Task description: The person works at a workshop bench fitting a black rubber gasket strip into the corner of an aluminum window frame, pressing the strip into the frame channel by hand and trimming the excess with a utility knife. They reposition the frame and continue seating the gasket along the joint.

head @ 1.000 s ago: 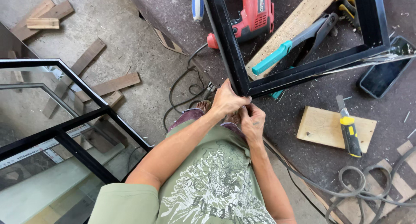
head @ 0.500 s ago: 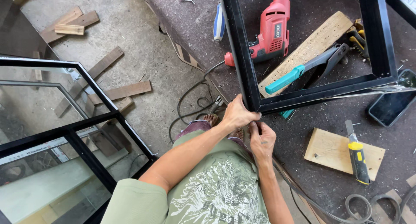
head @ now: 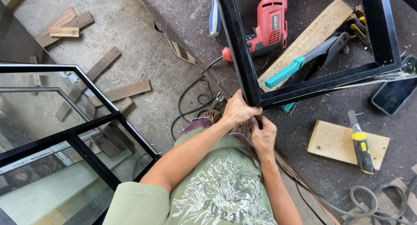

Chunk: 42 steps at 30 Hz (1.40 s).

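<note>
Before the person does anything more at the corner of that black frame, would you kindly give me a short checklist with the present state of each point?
1. Left hand grips the corner of the black metal frame: ok.
2. Right hand is at the same corner, just below it: ok.
3. What the fingertips pinch there: cannot tell, hidden.
4. Red power drill lies inside the frame, away from both hands: ok.
5. Its cord hangs off the bench edge near the person's feet: not ok, a snag risk.
6. Yellow utility knife rests on the wooden board; blade state: cannot tell.
</note>
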### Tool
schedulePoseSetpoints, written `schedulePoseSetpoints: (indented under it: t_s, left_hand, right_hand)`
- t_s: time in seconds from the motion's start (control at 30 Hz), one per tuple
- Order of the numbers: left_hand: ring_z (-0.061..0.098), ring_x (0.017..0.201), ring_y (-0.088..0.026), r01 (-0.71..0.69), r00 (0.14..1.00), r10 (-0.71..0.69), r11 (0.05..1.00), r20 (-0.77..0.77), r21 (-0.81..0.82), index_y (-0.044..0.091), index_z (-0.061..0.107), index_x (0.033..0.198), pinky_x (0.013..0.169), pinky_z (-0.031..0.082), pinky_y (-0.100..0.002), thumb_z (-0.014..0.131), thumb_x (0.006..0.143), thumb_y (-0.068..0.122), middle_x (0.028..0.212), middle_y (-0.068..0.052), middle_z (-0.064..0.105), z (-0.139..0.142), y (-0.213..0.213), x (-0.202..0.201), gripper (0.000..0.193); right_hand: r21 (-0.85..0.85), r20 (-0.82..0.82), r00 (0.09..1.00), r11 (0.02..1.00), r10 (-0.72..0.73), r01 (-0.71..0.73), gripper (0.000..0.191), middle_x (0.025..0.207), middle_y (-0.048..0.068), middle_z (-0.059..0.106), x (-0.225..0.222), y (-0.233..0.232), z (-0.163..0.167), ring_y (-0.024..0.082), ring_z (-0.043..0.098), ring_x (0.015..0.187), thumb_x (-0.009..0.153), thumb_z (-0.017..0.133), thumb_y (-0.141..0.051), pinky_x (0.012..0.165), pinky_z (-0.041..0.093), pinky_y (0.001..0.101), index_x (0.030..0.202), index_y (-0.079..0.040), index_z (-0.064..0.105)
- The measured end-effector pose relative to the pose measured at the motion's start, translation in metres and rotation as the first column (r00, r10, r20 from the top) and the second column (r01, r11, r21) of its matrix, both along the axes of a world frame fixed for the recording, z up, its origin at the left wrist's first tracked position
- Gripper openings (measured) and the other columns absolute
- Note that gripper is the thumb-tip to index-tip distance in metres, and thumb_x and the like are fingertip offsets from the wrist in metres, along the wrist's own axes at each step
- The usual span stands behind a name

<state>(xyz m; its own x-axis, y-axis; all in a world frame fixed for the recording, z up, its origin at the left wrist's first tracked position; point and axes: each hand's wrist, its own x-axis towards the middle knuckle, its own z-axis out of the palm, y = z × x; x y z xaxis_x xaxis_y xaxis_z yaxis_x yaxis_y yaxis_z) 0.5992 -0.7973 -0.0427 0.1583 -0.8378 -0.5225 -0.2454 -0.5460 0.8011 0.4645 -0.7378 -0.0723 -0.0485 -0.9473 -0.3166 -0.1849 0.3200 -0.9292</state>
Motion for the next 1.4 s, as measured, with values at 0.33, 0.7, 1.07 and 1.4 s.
schedulePoseSetpoints:
  t_s: [0.33,0.7,1.07,1.4]
  left_hand:
    - [0.074,0.084,-0.021,-0.002,0.998,-0.001,0.999,-0.070,-0.041,0.002,0.066,0.104,0.079,0.058,-0.034,0.087,0.058,0.026,0.091,-0.010,0.076,-0.004,0.000,0.002,0.056]
    - [0.075,0.087,-0.024,-0.040,0.999,0.040,0.999,-0.018,-0.007,0.001,0.064,0.107,0.080,0.058,-0.034,0.088,0.059,0.027,0.094,-0.013,0.076,-0.001,0.003,-0.008,0.059]
    - [0.077,0.086,-0.024,-0.061,0.994,0.063,0.998,-0.089,0.020,0.001,0.063,0.107,0.078,0.059,-0.036,0.085,0.062,0.027,0.094,-0.015,0.077,0.002,0.003,-0.005,0.057]
    - [0.073,0.091,-0.034,0.354,0.926,-0.329,0.927,0.187,-0.122,-0.004,0.065,0.113,0.082,0.057,-0.040,0.085,0.068,0.050,0.099,-0.023,0.073,0.025,-0.015,0.060,0.073]
  right_hand:
    - [0.038,0.129,0.991,0.999,-0.031,0.026,0.015,0.075,-0.001,0.067,0.002,-0.005,-0.001,0.004,0.055,0.064,0.099,0.066,-0.007,0.057,0.045,0.0225,0.093,0.005,0.072]
    - [0.001,0.157,0.983,0.996,-0.092,0.093,0.016,0.073,-0.001,0.063,0.002,0.000,0.001,0.005,0.051,0.062,0.101,0.067,-0.010,0.054,0.041,0.0223,0.093,0.004,0.070]
    - [0.072,0.260,0.960,0.993,-0.106,0.090,0.017,0.070,-0.001,0.061,0.008,-0.009,0.011,0.006,0.049,0.057,0.101,0.065,-0.007,0.050,0.037,0.0229,0.087,0.002,0.068]
    - [0.193,0.387,0.910,0.978,-0.147,0.076,0.017,0.092,0.004,0.071,0.006,-0.017,0.035,0.013,0.065,0.067,0.098,0.062,-0.012,0.057,0.052,0.0273,0.112,-0.003,0.063]
